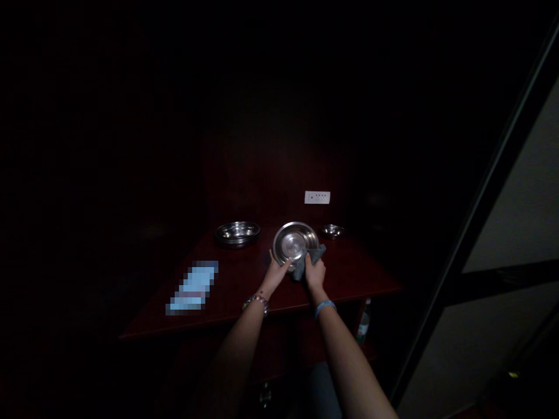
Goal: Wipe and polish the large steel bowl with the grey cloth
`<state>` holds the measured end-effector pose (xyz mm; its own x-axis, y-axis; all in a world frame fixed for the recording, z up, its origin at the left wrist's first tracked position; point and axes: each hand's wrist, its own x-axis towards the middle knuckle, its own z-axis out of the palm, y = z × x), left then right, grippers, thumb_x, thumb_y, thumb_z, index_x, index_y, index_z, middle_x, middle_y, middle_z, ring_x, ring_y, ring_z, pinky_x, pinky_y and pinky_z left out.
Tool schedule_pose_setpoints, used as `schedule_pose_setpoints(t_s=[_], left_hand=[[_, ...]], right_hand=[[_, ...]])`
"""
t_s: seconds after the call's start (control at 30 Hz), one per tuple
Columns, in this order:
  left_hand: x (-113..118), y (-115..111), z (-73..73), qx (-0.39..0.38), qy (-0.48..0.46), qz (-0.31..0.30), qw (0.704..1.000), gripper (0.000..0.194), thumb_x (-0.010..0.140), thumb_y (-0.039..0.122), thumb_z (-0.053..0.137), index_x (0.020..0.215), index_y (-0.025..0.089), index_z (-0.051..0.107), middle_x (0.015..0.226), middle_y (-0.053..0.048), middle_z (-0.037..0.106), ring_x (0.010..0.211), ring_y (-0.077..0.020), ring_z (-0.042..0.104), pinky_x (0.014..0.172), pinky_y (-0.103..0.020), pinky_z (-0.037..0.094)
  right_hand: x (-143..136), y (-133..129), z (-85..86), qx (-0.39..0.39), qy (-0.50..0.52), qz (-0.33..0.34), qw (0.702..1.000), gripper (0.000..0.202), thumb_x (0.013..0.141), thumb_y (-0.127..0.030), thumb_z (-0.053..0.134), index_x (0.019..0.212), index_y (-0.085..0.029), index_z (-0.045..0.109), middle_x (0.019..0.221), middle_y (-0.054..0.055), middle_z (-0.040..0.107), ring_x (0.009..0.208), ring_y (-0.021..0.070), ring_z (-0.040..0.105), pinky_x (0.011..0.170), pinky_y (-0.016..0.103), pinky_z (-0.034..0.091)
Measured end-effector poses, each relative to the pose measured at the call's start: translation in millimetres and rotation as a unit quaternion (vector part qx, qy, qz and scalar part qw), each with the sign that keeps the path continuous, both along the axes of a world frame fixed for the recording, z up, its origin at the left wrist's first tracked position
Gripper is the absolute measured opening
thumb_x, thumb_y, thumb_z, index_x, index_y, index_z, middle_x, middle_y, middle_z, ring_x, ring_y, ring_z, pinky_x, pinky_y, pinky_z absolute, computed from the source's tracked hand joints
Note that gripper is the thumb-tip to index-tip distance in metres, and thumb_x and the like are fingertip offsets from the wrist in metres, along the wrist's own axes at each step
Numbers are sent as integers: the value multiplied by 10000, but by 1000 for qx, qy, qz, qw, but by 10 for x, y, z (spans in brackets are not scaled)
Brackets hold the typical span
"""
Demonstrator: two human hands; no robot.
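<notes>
A shiny metal basin [293,243] is held tilted over the dark red table [244,285], its hollow facing me. My left hand [276,274] grips the near left of its rim, thumb on the inside. At the near right, my right hand [315,272] is closed on a grey-green cloth [300,269], which lies against the basin's rim. Part of the cloth is hidden by the fingers. To the left sits a stack of metal basins [237,234], and a small metal bowl [332,231] stands to the right.
A blurred-out light blue item [194,286] lies at the table's left. On the back wall is a white power socket [317,197]. Below the table's right side stands a bottle [363,323]. The surroundings are very dark, with a frame edge [491,192] at the right.
</notes>
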<state>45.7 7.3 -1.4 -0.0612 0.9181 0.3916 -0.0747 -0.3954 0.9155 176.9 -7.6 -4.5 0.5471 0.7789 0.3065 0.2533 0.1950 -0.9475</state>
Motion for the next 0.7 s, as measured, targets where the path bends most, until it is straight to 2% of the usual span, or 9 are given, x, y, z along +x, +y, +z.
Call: schedule_pose_setpoints(t_s=[0.1, 0.23, 0.33, 0.47, 0.6, 0.7], left_hand=[[-10, 56, -17, 0, -18, 20, 1000, 653, 845, 262, 668, 1438, 187, 405, 1451, -134, 566, 1376, -251, 510, 1214, -387, 287], [-42, 16, 41, -30, -57, 40, 997, 438, 902, 404, 613, 1271, 168, 607, 1349, -137, 654, 1301, -263, 585, 1172, -383, 367], [-67, -63, 97, -41, -63, 53, 996, 451, 891, 505, 615, 1179, 164, 678, 1277, -151, 698, 1253, -286, 621, 1134, -407, 412], [-89, -122, 130, -45, -61, 60, 995, 498, 897, 567, 582, 1169, 166, 697, 1237, -147, 720, 1227, -296, 634, 1115, -417, 428], [-91, -143, 143, -56, -57, 46, 996, 507, 890, 588, 579, 1120, 160, 724, 1198, -153, 734, 1207, -308, 642, 1114, -431, 424], [-85, -140, 139, -71, -63, 36, 995, 518, 867, 598, 600, 1090, 150, 737, 1107, -156, 760, 1220, -323, 632, 1097, -423, 433]], right_hand=[[-7, -7, 4, 13, 4, 4, 1000, 350, 885, -399, 593, 1038, -128, 752, 1022, 176, 779, 961, 300, 747, 827, 327, 544], [-17, -41, 23, 23, 6, -23, 999, 390, 859, -424, 622, 1116, -153, 736, 1002, 148, 785, 965, 292, 745, 827, 326, 543], [-21, -57, 48, 4, -3, -41, 999, 414, 850, -469, 632, 1113, -168, 741, 957, 143, 786, 916, 297, 745, 796, 336, 541], [76, -25, 137, -7, -32, -53, 998, 460, 857, -536, 614, 1149, -199, 728, 995, 128, 778, 906, 292, 729, 810, 359, 529], [368, 24, 311, -13, -80, -43, 996, 483, 803, -579, 678, 1130, -227, 732, 988, 106, 773, 910, 288, 715, 848, 379, 511], [626, 45, 436, -10, -91, -62, 994, 503, 795, -594, 685, 1130, -223, 740, 989, 116, 772, 931, 295, 711, 872, 393, 500]])
